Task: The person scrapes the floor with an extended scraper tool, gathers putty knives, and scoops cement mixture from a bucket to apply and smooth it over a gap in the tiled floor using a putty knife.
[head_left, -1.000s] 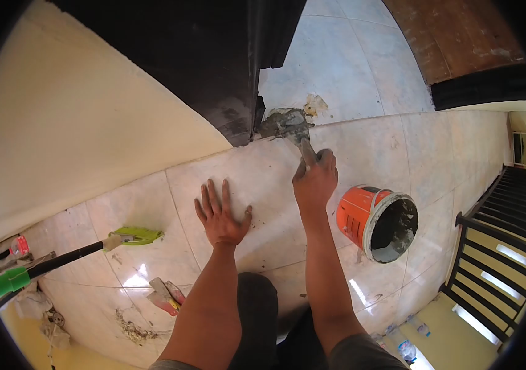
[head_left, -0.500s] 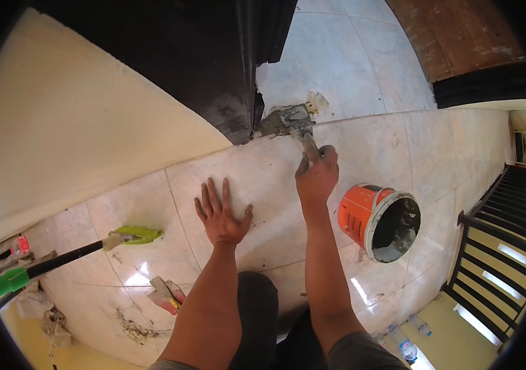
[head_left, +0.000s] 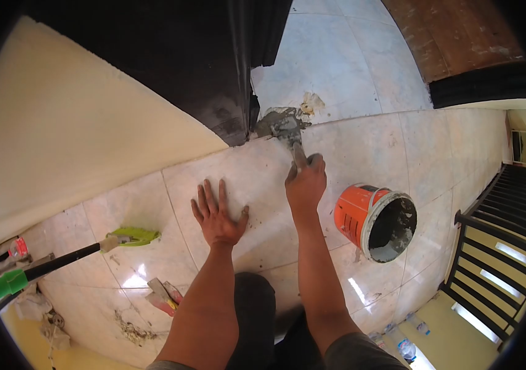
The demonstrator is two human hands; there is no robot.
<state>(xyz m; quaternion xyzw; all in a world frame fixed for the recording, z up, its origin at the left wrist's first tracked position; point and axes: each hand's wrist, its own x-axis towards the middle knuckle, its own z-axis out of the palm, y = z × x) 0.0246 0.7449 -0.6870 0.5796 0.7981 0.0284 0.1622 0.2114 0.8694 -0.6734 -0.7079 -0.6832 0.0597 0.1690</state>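
My right hand (head_left: 306, 180) is closed round the handle of a putty knife (head_left: 297, 145), its blade smeared with grey and lying on a patch of wet cement (head_left: 269, 125) by the foot of the dark door frame (head_left: 232, 126). Flat on the pale floor tile, fingers spread, rests my left hand (head_left: 218, 217), with nothing in it. An orange bucket (head_left: 351, 216) with grey residue inside stands right of my right forearm. A yellowish broken spot (head_left: 312, 105) marks the tile just beyond the cement.
On the left lie a green brush head (head_left: 136, 236) on a black pole (head_left: 65, 259) and red-handled scrapers (head_left: 163, 297). Crumbled debris (head_left: 132, 328) is at lower left. Black railings (head_left: 491, 259) and plastic bottles (head_left: 406, 350) are at lower right.
The putty knife in my right hand has shifted left and slightly down over the cement. My left hand stays flat on the tile. The view has moved slightly.
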